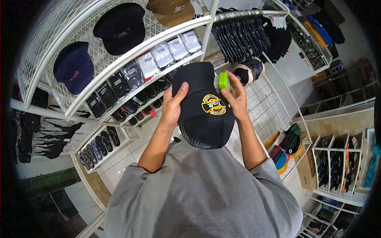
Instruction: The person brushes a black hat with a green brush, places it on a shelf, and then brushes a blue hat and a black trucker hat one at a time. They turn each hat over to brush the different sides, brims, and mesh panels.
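A black cap with a round yellow-and-white patch is held up before my chest, its brim pointing away from me and mesh at the near end. My left hand grips its left side, thumb lying on top near the brim. In my right hand is a small bright green brush, pinched between thumb and fingers. Its pale bristles face the right edge of the cap where brim and crown meet. The right wrist is close beside the crown.
A white mesh rack ahead carries caps and packaged goods. Black hangers hang from a rail beyond. Sandals line a low shelf at left. Colourful caps sit at right, near a divided white rack.
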A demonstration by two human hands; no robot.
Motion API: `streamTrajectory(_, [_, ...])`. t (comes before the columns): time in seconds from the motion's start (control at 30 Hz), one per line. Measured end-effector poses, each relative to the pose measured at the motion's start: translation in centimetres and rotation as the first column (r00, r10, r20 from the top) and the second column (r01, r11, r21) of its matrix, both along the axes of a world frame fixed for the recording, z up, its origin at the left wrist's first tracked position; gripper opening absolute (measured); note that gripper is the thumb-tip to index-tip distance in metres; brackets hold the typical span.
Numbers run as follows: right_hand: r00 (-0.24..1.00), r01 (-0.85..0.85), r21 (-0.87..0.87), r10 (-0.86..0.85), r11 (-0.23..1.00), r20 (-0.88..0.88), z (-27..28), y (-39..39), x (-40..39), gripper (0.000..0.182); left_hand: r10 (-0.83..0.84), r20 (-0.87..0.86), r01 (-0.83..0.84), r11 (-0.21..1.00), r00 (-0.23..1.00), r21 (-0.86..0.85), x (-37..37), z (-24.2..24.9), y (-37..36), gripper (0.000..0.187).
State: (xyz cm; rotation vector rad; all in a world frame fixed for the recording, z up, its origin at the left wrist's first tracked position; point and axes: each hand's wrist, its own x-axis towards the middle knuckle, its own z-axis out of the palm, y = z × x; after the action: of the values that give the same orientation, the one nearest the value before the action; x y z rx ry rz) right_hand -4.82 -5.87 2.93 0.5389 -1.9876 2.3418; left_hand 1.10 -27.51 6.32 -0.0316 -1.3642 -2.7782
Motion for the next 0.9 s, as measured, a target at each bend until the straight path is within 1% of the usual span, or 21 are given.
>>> streamTrajectory(0.03, [1.0,-0.011,-0.029,0.012,1.0,0.02,-0.5,0.2,0.7,0.065,0.013,-0.006,-0.012,0.998,1.0,0.066,0.0,0.2,-0.1,0.036])
streamTrajectory(0.07, [0.999,-0.021,-0.056,0.023,0.998,0.037,-0.7,0.4,0.9,0.064,0.012,-0.009,-0.012,0.998,1.0,0.067,-0.3,0.2,-0.1,0.036])
streamTrajectory(0.13, [0.993,0.045,0.021,-0.042,0.999,-0.107,0.4,0.8,0.2,0.063,-0.034,0.052,0.032,0.999,0.998,0.032,-0.1,-0.1,0.0,0.039])
streamTrajectory(0.17, [0.989,0.065,0.014,-0.062,0.998,-0.134,1.3,0.7,-0.4,0.063,-0.04,0.049,0.04,0.999,0.998,0.003,-0.1,-0.6,0.4,0.038])
streamTrajectory(0.2, [0.977,0.1,0.075,-0.084,0.992,-0.197,2.7,0.6,-0.8,0.063,-0.081,0.087,0.084,0.996,0.993,-0.029,-0.1,-0.9,0.8,0.038])
streamTrajectory(0.27, [0.977,0.055,0.103,-0.032,0.993,-0.213,4.6,0.2,-1.0,0.063,-0.052,0.084,0.055,0.998,0.995,-0.025,0.2,-1.3,2.1,0.037])
streamTrajectory(0.3, [0.981,0.049,0.036,-0.041,0.998,-0.187,4.3,0.1,-1.0,0.064,-0.06,0.082,0.062,0.998,0.995,-0.025,0.1,-1.1,2.1,0.037])
streamTrajectory(0.33, [0.986,0.042,-0.032,-0.046,0.999,-0.162,3.6,0.0,-1.1,0.065,-0.031,0.051,0.031,1.0,0.998,-0.003,0.1,-0.6,1.7,0.036])
streamTrajectory(0.37, [0.99,0.027,-0.045,-0.032,0.999,-0.134,1.8,0.4,-0.9,0.067,0.005,0.02,-0.006,1.0,1.0,0.021,0.0,-0.2,1.1,0.035])
streamTrajectory(0.4, [0.998,0.0,-0.012,-0.001,1.0,-0.07,0.6,0.7,0.0,0.066,-0.015,-0.017,0.015,0.999,1.0,0.028,-0.1,0.2,0.0,0.037])
streamTrajectory(0.47, [0.996,-0.06,-0.064,0.064,0.996,0.065,-1.1,0.9,1.4,0.066,-0.036,-0.049,0.038,0.998,0.998,0.049,-0.1,0.4,-1.2,0.038])
streamTrajectory(0.5, [0.997,-0.039,-0.077,0.044,0.996,0.067,-1.3,1.2,1.3,0.065,-0.025,-0.017,0.026,0.999,1.0,0.024,0.2,0.0,-1.2,0.038])
streamTrajectory(0.53, [0.999,0.013,-0.039,-0.014,0.999,-0.039,-0.3,1.1,0.6,0.064,-0.017,0.007,0.017,1.0,1.0,-0.001,0.1,-0.5,-0.7,0.037])
streamTrajectory(0.57, [0.994,0.036,-0.033,-0.039,0.999,-0.104,1.0,1.0,0.0,0.064,0.008,0.059,-0.008,1.0,0.998,0.0,0.2,-0.6,0.3,0.037])
streamTrajectory(0.6, [0.984,0.062,-0.024,-0.065,0.998,-0.164,2.5,0.7,-0.5,0.063,-0.09,0.053,0.09,0.996,0.995,0.002,0.2,-1.6,0.7,0.039])
streamTrajectory(0.67, [0.98,0.07,0.023,-0.065,0.997,-0.187,4.0,0.2,-1.0,0.064,-0.076,0.047,0.075,0.997,0.996,0.027,0.3,-1.9,1.8,0.04])
streamTrajectory(0.73, [0.985,0.021,-0.067,-0.033,0.998,-0.171,2.6,0.1,-0.6,0.066,-0.004,0.038,0.003,0.999,0.999,0.039,0.4,-0.8,1.1,0.039])
streamTrajectory(0.77, [0.99,0.012,-0.01,-0.013,1.0,-0.143,0.4,0.4,-0.2,0.065,0.031,0.033,-0.032,0.999,0.999,0.037,0.1,-0.4,0.5,0.039])
streamTrajectory(0.8, [0.999,-0.046,-0.053,0.046,0.998,0.008,-1.1,0.6,0.7,0.061,0.04,-0.024,-0.04,0.999,0.999,0.012,-0.2,-1.0,-0.6,0.039])
streamTrajectory(0.87, [0.998,0.017,0.153,-0.026,0.988,0.054,-3.8,2.1,0.6,0.055,0.091,-0.048,-0.089,0.995,0.995,0.039,-0.4,-1.6,-1.5,0.038])
streamTrajectory(0.9, [0.99,0.082,0.105,-0.093,0.991,0.103,-3.7,2.6,0.3,0.052,0.098,-0.049,-0.096,0.995,0.994,0.037,-0.5,-1.8,-1.5,0.038])
